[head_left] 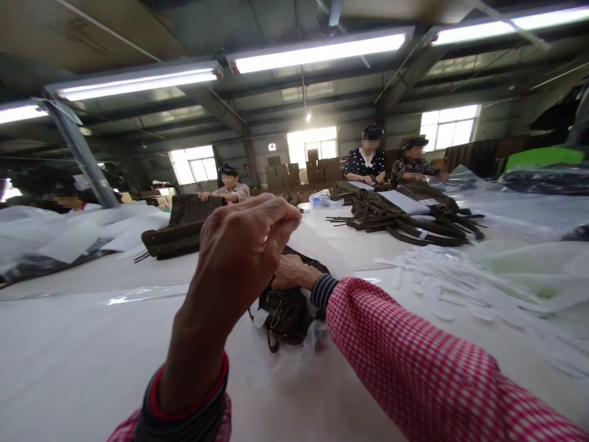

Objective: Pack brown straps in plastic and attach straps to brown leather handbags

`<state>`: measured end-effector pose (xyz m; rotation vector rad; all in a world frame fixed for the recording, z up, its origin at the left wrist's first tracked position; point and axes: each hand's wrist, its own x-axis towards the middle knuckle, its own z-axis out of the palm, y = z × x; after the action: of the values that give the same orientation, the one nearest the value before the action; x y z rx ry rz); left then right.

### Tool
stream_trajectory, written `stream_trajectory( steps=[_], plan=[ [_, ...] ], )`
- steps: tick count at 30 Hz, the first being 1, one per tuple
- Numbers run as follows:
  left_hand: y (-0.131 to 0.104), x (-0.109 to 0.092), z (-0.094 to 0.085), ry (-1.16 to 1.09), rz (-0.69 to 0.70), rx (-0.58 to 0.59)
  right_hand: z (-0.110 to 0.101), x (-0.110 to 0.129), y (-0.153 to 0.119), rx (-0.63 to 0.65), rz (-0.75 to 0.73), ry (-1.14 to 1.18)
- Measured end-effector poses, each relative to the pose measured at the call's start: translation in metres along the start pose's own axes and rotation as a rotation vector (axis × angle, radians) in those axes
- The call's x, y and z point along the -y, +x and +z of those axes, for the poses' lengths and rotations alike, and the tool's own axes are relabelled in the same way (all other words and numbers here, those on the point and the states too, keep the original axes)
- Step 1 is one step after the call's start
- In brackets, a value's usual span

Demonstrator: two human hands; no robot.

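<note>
Lying below the pinched-closed left hand [246, 236], the dark-brown fabric bag [291, 316] is nearer the right hand [294, 272], whose grip cannot be determined.

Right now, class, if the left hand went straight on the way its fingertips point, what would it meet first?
Probably the dark pile with straps, off to the right on the white tabletop; the left hand is raised, and depth is unclear, so it might pass above.
</note>
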<state>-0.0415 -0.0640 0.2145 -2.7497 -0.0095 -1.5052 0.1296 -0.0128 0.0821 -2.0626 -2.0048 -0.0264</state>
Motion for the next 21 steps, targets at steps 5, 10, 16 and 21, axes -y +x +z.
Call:
stream_trajectory(
  steps=[5,10,16,21],
  plan=[
    [0.001,-0.007,0.004,-0.023,-0.007,0.077,-0.01,0.001,-0.024,0.007,-0.02,-0.002],
    [0.001,-0.003,0.007,0.026,0.005,0.07,-0.026,0.009,-0.067,-0.236,-0.183,-0.055],
    [0.002,0.002,0.014,0.012,-0.08,0.121,-0.037,0.012,-0.167,-0.31,-0.424,-0.028],
    [0.002,0.009,0.019,0.134,-0.173,0.176,-0.038,-0.009,-0.271,-0.137,-0.357,-0.051]
  ],
)
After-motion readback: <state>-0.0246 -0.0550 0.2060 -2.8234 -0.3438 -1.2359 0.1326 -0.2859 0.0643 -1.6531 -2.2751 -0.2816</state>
